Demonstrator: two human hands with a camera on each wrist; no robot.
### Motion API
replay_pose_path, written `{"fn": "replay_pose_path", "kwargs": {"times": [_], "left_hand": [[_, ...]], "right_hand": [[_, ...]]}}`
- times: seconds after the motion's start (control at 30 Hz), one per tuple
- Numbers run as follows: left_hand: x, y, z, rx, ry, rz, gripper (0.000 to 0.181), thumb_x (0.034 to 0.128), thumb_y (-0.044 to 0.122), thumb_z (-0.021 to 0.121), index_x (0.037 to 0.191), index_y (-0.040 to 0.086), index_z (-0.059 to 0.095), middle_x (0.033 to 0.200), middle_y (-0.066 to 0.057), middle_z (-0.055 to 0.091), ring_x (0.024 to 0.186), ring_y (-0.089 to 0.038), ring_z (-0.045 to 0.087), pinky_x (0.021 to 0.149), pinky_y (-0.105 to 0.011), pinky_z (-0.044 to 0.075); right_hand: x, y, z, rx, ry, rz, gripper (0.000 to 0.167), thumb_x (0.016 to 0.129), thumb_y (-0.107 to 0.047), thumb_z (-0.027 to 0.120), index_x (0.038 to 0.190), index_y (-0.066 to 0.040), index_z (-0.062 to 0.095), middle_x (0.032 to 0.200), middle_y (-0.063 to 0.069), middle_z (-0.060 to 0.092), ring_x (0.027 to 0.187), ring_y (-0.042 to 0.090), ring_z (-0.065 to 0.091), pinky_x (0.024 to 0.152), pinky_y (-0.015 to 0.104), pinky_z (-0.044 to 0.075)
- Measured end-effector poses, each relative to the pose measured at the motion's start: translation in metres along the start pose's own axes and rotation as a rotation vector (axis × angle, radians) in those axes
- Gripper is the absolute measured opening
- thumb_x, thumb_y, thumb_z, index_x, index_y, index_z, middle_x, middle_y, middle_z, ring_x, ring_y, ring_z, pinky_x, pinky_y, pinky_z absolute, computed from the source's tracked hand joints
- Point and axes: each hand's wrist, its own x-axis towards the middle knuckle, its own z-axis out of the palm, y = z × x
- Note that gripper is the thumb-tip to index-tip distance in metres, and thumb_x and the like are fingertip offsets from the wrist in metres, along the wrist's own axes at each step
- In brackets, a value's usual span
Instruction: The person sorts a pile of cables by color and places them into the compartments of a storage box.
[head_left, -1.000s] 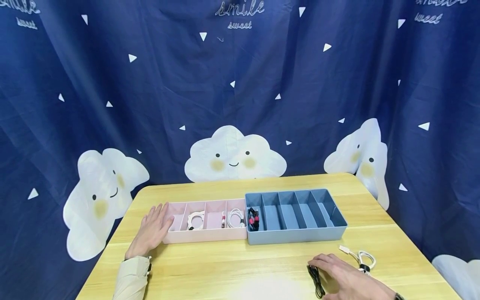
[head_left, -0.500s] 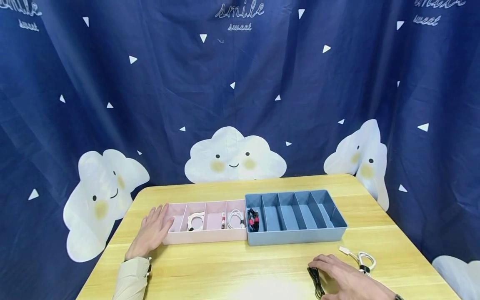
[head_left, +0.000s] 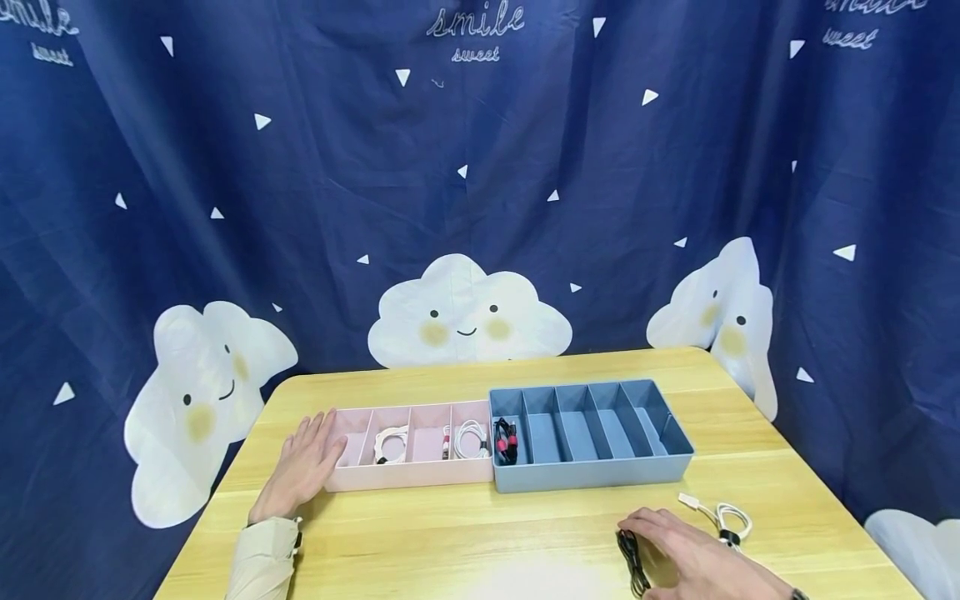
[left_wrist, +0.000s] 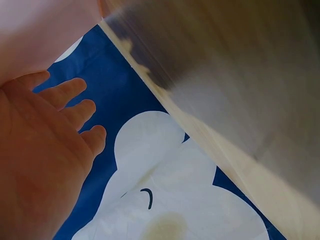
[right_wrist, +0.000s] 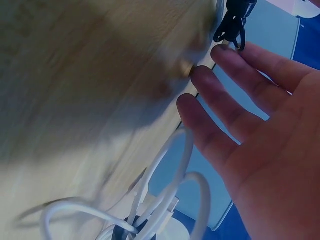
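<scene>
My left hand (head_left: 296, 467) rests on the left end of a pink divided box (head_left: 420, 475), fingers extended. In the left wrist view its fingers (left_wrist: 77, 112) look relaxed and slightly spread. At the front right, my right hand (head_left: 678, 550) is beside a bundled black cable (head_left: 632, 562) on the table, its fingertips at the cable's far end. The right wrist view shows loosely bent fingers (right_wrist: 215, 107) touching the black cable (right_wrist: 235, 22); the thumb's contact is unclear. A coiled white cable (head_left: 733, 521) with a black tie lies just beyond this hand.
A blue divided box (head_left: 592, 473) adjoins the pink one; its leftmost compartment holds a black cable (head_left: 506, 442) with red ties. Coiled white cables (head_left: 392, 444) and a small red-marked white piece (head_left: 446, 442) lie in the pink box. A curtain (head_left: 465, 167) hangs behind the wooden table (head_left: 420, 542).
</scene>
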Motion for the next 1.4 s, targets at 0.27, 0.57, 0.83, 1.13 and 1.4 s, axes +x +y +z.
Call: {"fn": "replay_pose_path", "kwargs": {"times": [0.27,0.57,0.83,1.13,1.4], "left_hand": [[0.0,-0.001,0.0,0.013,-0.027,-0.019,0.073,0.1112,0.05,0.03,0.163,-0.001,0.022,0.166,-0.035,0.022,0.154,-0.058,0.014,0.119,-0.077,0.015],[0.0,0.001,-0.003,0.011,-0.029,-0.015,0.073,0.1113,0.05,0.03,0.163,-0.001,0.022,0.166,-0.035,0.023,0.154,-0.058,0.014,0.119,-0.077,0.014],[0.001,0.001,-0.003,0.011,-0.025,-0.013,0.073,0.1114,0.049,0.03,0.163,-0.001,0.022,0.165,-0.036,0.024,0.153,-0.059,0.015,0.119,-0.077,0.015],[0.001,0.001,-0.003,0.006,-0.025,-0.013,0.073,0.1114,0.049,0.03,0.163,-0.001,0.022,0.165,-0.036,0.023,0.154,-0.059,0.014,0.119,-0.077,0.014],[0.0,0.001,-0.002,0.011,-0.027,-0.02,0.073,0.1114,0.049,0.03,0.163,-0.001,0.022,0.166,-0.036,0.023,0.154,-0.059,0.015,0.119,-0.077,0.014]], "right_hand": [[-0.002,-0.002,-0.003,0.04,-0.021,0.032,0.076,0.086,-0.063,0.074,0.144,-0.016,0.056,0.139,-0.003,0.06,0.118,0.009,0.056,0.094,0.025,0.057],[-0.004,-0.007,-0.009,0.043,-0.032,0.101,0.073,0.085,-0.059,0.077,0.144,-0.02,0.057,0.141,-0.005,0.059,0.125,0.011,0.056,0.098,0.029,0.056],[-0.001,-0.009,-0.014,0.089,-0.07,0.166,0.074,0.083,-0.058,0.078,0.144,-0.02,0.058,0.141,-0.006,0.06,0.126,0.012,0.056,0.101,0.033,0.056],[-0.001,-0.011,-0.017,0.022,-0.032,0.15,0.072,0.083,-0.058,0.079,0.142,-0.021,0.059,0.139,-0.008,0.061,0.123,0.012,0.057,0.101,0.035,0.056],[-0.002,-0.012,-0.019,-0.024,0.002,0.123,0.071,0.084,-0.056,0.08,0.142,-0.021,0.059,0.139,-0.007,0.061,0.124,0.016,0.059,0.102,0.038,0.056]]}}
